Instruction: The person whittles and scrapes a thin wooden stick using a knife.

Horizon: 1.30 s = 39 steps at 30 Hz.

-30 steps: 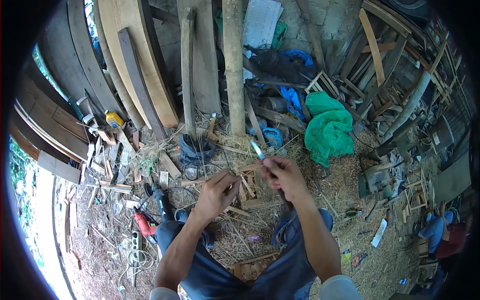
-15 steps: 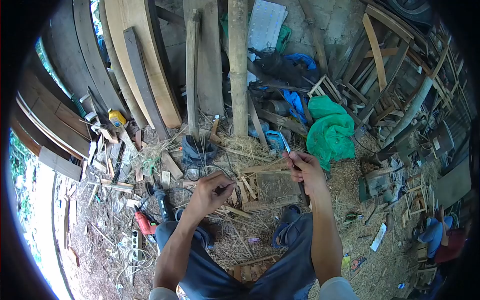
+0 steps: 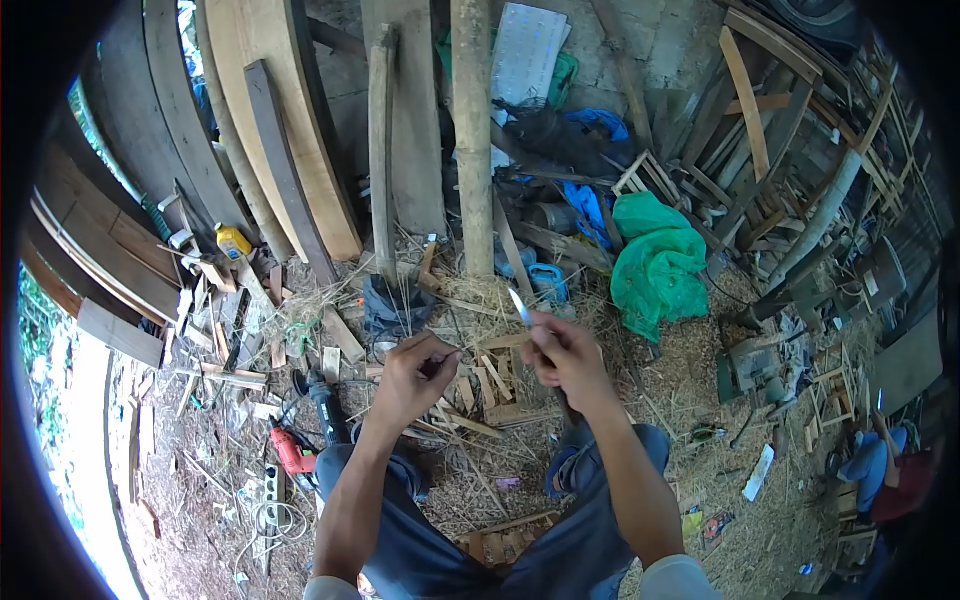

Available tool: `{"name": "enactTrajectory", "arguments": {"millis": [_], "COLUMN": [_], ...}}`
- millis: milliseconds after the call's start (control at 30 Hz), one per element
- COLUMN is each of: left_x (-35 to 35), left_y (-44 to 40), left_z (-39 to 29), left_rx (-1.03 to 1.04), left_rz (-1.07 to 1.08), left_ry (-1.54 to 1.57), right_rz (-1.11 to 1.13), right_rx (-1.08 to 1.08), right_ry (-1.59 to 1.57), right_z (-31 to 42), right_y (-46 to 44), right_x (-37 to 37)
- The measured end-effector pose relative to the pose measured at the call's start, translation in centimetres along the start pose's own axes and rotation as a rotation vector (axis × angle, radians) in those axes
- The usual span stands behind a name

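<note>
My right hand [image 3: 574, 366] is wrapped round the handle of a knife [image 3: 521, 306], whose pale blade points up and to the left. The dark end of the handle shows below the fist. My left hand [image 3: 414, 382] is closed in a pinch to the left of the knife, apart from it. Whatever lies between those fingers is too thin or too hidden to make out. Below both hands, small wood offcuts [image 3: 486, 382] and straw-like strips lie on the ground between my feet.
A red power drill [image 3: 291, 447], a dark angle grinder [image 3: 325, 405] and a power strip [image 3: 273, 488] lie to the left. Green plastic sheeting [image 3: 655, 265] is heaped to the right. Planks [image 3: 285, 130] and a bamboo post [image 3: 472, 150] stand ahead. Another person [image 3: 885, 470] is at the far right.
My right hand has moved left and slightly down, bringing the knife closer to my left hand. The blade now tilts further left. My left hand has shifted only slightly.
</note>
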<state>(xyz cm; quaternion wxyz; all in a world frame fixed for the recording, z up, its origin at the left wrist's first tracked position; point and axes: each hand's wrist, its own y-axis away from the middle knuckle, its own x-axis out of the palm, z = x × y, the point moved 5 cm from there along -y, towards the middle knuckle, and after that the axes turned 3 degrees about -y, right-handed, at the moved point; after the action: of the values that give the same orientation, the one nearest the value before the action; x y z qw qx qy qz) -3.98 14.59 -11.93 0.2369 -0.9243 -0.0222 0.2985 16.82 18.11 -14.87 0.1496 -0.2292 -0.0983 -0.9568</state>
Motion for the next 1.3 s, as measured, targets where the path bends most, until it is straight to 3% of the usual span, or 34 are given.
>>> {"name": "enactTrajectory", "arguments": {"millis": [200, 467, 833, 1133, 1300], "left_x": [0.2, 0.8, 0.4, 0.4, 2.2], "left_y": [0.2, 0.6, 0.6, 0.5, 0.2], "left_z": [-0.1, -0.3, 0.1, 0.7, -0.3], "left_rx": [0.017, 0.047, 0.014, -0.059, 0.006], "left_rz": [0.022, 0.123, 0.133, 0.126, 0.161], "left_ry": [0.067, 0.076, 0.136, 0.150, 0.085], "right_rz": [-0.110, -0.012, -0.145, -0.043, 0.008], "right_rx": [-0.005, 0.049, 0.004, 0.032, 0.038], "right_ry": [-0.018, 0.018, 0.087, 0.143, 0.178], "right_z": [1.8, 1.5, 2.7, 1.5, 0.5], "right_y": [-0.9, -0.6, -0.9, -1.0, -0.9], "right_x": [-2.8, -2.6, -5.2, -2.7, -1.5]}}
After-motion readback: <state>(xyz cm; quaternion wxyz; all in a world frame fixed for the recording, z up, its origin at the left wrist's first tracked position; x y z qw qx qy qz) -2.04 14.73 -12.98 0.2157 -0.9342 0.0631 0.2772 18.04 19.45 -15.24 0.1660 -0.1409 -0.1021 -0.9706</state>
